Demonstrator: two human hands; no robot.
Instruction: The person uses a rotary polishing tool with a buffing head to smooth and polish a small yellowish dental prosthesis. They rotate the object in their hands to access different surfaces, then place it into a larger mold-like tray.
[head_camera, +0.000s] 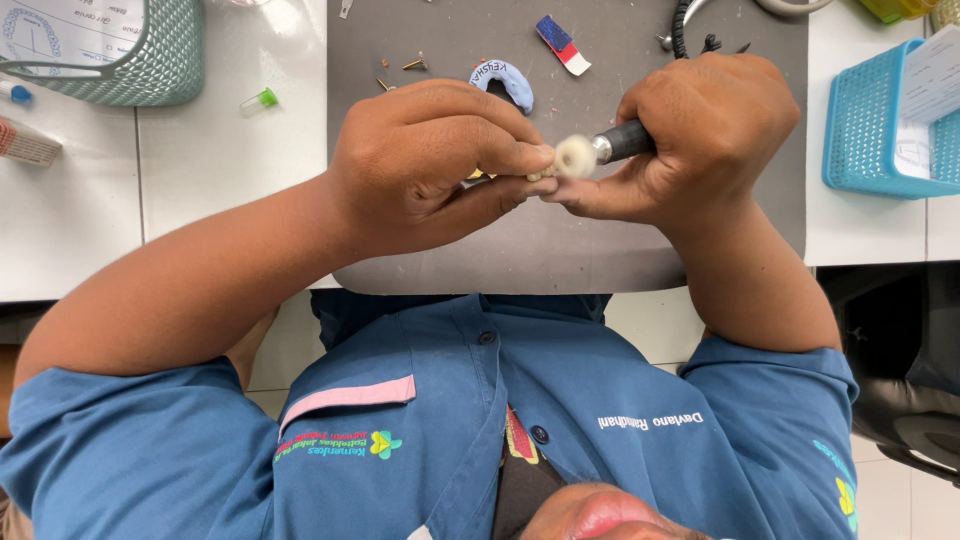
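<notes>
While the left hand (430, 165) pinches a small pale piece (540, 176) between thumb and forefinger, fingers (490, 150) closed tight on it, I see the right hand (700, 135) wrapped shut around a dark-handled rotary tool (625, 141). Its white fluffy buffing wheel (575, 156) sits against the piece, right at the left fingertips. Most of the piece is hidden, so I can't tell its shape; I judge it light, stiff, probably brittle and slick, best held by its edges close to the wheel. Both hands hover over a grey mat (600, 250) on the white counter (220, 150). Behind: a blue arch-shaped tray (505, 80), small brass pins (400, 70), a red-white-blue block (562, 44). Teal basket (150, 60) far left, blue basket (870, 130) right.
</notes>
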